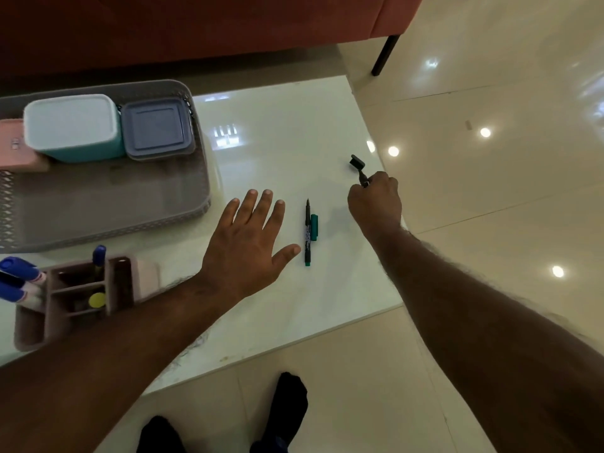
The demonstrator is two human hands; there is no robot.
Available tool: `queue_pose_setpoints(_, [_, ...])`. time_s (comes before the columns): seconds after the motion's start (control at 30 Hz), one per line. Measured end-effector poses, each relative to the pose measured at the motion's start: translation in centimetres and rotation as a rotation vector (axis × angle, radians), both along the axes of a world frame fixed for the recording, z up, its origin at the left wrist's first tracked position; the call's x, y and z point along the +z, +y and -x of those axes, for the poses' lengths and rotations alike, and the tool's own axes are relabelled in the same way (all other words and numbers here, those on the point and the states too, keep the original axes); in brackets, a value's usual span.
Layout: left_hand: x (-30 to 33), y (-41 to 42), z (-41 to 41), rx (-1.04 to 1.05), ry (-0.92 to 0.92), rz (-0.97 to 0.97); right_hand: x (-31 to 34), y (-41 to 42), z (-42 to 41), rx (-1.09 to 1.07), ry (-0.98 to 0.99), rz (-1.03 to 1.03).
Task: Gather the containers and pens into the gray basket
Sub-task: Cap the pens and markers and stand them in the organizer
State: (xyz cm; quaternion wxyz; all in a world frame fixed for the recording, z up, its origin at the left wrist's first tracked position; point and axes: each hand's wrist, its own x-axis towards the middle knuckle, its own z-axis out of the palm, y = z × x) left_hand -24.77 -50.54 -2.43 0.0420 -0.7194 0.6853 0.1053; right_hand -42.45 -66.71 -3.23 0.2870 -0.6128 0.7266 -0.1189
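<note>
Nearest the camera, two dark socked feet (287,403) stand on the tiled floor (490,191) just off the white table's (277,305) front edge. At the table's left front sits a pink pen holder (75,299), cut partly by the left forearm, with blue-capped markers (19,276) leaning out of it. The left hand (246,243) lies flat with fingers spread, holding nothing, just left of an uncapped green pen (307,233) whose cap (314,227) lies touching its side; print on the barrel is too small to read. The right hand (374,201) is closed around a small dark object (358,168) near the table's right edge; what it is cannot be made out. Bare tabletop lies between the hands and the gray basket (130,204) at far left, which holds a teal container (73,127), a gray-lidded one (157,129) and a pink one (14,145) cut off by the frame.
</note>
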Motion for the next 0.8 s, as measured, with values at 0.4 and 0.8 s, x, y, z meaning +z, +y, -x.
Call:
queue_pose_setpoints(0.4, [-1.4, -1.4, 0.9, 0.014, 0.044, 0.011, -2.0, -5.6, 0.1, 0.216, 0.169, 0.082])
queue_pose_setpoints(0.8, [-0.8, -2.1, 0.4, 0.061, 0.071, 0.009, -2.7, -5.9, -0.9, 0.266, 0.142, 0.08])
